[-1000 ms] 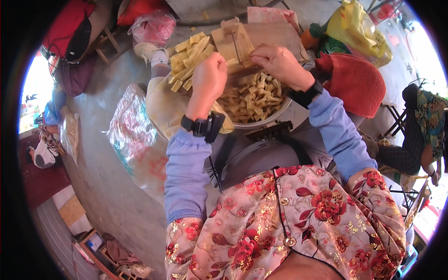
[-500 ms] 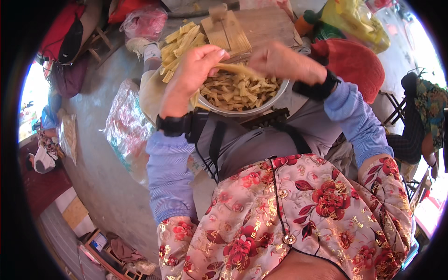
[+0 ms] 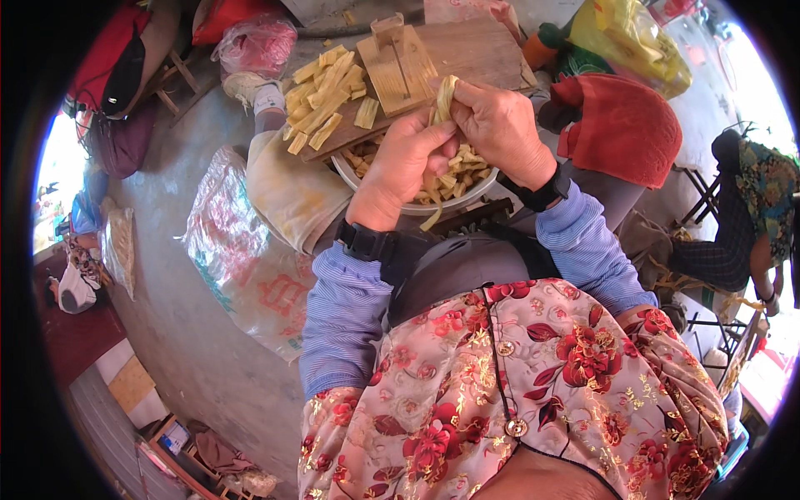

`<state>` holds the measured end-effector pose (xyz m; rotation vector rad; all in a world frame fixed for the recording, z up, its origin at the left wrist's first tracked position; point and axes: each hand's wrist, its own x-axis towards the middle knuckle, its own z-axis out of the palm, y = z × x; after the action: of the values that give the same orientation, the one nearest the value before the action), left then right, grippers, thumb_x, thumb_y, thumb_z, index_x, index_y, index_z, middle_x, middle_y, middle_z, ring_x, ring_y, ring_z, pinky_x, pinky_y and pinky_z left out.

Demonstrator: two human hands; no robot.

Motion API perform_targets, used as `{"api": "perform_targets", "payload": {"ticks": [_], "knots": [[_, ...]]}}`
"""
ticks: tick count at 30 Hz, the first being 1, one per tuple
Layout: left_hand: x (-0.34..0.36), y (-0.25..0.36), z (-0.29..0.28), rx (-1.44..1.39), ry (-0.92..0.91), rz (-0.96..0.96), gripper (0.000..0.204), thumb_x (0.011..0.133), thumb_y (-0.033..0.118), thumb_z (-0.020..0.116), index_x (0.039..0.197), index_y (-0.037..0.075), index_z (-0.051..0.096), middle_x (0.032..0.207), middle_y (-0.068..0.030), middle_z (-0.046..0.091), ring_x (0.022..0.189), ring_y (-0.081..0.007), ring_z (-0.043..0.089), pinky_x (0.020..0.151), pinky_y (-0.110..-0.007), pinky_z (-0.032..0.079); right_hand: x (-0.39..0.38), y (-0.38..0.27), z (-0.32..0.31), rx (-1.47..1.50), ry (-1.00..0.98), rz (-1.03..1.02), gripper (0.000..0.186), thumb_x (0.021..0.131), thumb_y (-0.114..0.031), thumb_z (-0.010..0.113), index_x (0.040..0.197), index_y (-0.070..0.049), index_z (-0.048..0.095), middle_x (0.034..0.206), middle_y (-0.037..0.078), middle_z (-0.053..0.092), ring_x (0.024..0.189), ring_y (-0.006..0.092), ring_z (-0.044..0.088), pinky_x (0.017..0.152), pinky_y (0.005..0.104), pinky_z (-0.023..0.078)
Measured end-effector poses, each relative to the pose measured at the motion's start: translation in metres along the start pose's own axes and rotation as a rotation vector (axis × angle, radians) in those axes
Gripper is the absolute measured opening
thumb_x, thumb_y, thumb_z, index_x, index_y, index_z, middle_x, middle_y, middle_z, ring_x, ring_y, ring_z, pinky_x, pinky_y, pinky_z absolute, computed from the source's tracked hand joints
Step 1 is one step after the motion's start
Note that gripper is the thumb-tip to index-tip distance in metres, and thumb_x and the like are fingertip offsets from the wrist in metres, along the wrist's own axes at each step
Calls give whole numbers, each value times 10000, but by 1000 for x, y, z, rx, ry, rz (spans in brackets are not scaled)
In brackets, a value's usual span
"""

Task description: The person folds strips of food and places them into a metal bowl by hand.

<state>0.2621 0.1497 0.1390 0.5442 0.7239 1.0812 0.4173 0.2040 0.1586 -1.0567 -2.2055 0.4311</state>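
My left hand (image 3: 400,167) and my right hand (image 3: 500,129) meet above a basin, both pinched on one pale yellow strip (image 3: 444,100). It bends over at the top between my fingers. Beneath them the metal basin (image 3: 457,202) holds several short yellow pieces (image 3: 467,175), partly hidden by my hands. Just beyond, a wooden board (image 3: 471,50) lies across the basin's far side, carrying a smaller grooved wooden block (image 3: 392,71). A loose pile of yellow strips (image 3: 321,96) lies on the board's left part.
Around me are a plastic sheet (image 3: 233,250) on the floor, a red cloth (image 3: 625,125) at my right knee, a yellow bag (image 3: 625,42), a pink bag (image 3: 254,46) and a wooden stool (image 3: 175,83). A co-worker (image 3: 762,208) in patterned clothes is at the far right.
Half a second ago my hands were apart with the strip stretched level between them; now they are drawn together and the strip is bent upright. A second ago both hands were higher, by the block.
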Motion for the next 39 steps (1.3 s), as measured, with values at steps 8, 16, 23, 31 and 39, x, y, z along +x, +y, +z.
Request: {"api": "perform_targets", "payload": {"ticks": [8,16,23,31,39], "knots": [[-3,34,22,1776,306,664,184,826,67,586,1007,55,618,868,-82,625,696,-284,556,634,-382,461,15,18,0,573,-404,423,226,897,-265,538,934,-89,675,894,79,677,781,233,632,684,349,493],[-1,7,14,977,241,635,276,812,87,641,1072,7,592,977,-138,627,946,-301,570,817,-359,473,6,19,11,1646,-504,703,248,905,-147,528,1094,-13,615,1029,65,632,969,169,584,876,334,458],[10,-2,19,1187,559,596,139,832,82,587,910,-33,580,814,-186,604,721,-315,597,662,-381,468,-8,2,26,506,23,112,80,782,6,622,850,20,663,988,85,601,966,251,536,835,315,439],[-21,-36,38,46,425,-14,189,929,208,514,850,40,551,622,-32,495,445,-143,432,410,-270,331,-1,24,24,590,165,312,113,805,-9,636,911,20,660,1123,63,553,1003,193,523,820,279,445],[-33,-4,17,1674,499,595,92,871,124,553,920,63,601,832,-118,607,732,-351,587,595,-402,463,13,21,-11,659,-211,138,270,892,-139,582,1128,-8,580,865,96,642,760,155,611,711,277,495]]}}
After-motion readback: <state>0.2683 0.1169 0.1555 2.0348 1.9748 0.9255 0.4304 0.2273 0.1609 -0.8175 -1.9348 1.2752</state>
